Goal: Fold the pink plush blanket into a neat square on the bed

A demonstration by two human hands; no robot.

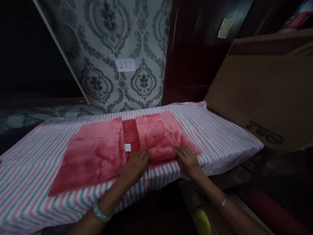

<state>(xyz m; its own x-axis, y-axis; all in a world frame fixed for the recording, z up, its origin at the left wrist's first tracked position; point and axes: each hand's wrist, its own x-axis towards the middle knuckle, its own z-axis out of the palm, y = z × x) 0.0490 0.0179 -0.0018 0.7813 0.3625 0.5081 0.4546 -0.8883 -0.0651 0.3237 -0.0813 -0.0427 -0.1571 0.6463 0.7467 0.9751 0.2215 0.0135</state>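
A pinkish-red plush cloth (95,155) lies on the striped tablecloth, its left and right sides folded inward. Between the two folded panels shows a darker red strip with a small white tag (127,148). At the near inner corner of the right panel, my left hand (139,164) has its fingers closed on the edge of the plush cloth. Farther right along that same near edge, my right hand (187,160) is closed over the cloth with its fingertips on top. Both thumbs are hidden.
The striped tablecloth (227,140) hangs over the near edge. A large cardboard box (266,88) stands at the right. Behind are patterned wallpaper with a "277" paper label (125,65), a dark screen (31,52) at left and a dark red wood panel (190,55). Something yellow (202,222) sits below.
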